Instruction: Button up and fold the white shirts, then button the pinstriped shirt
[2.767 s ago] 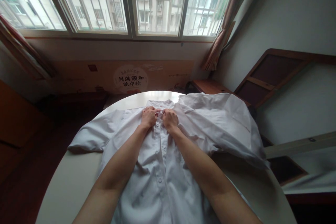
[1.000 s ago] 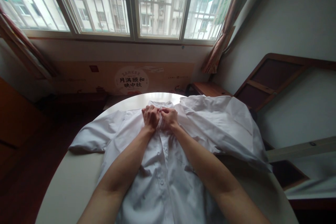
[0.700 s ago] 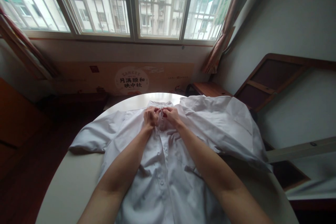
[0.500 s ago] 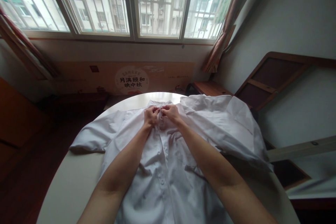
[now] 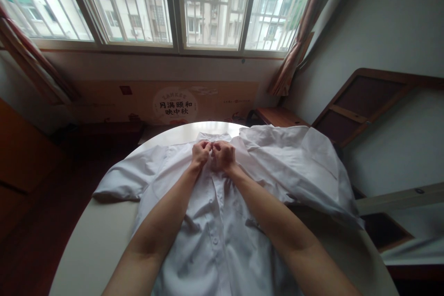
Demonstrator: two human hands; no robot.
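Note:
A white short-sleeved shirt lies front side up, its collar at the far end and its button placket running down the middle. Just below the collar, my left hand pinches the edge of the placket. Close against it, my right hand is closed on the other edge, with its fingers curled inward. The fingertips of both hands meet, and whatever small button or hole lies between them is hidden. Farther down the placket, a button shows.
The shirt lies on a round white table. More white cloth is bunched at the right and hangs over the table's edge. Beyond are a printed banner, a barred window and a wooden chair at the right.
My right hand has turned and curled its fingers more, its back now facing up. The left hand has stayed nearly in place at the placket.

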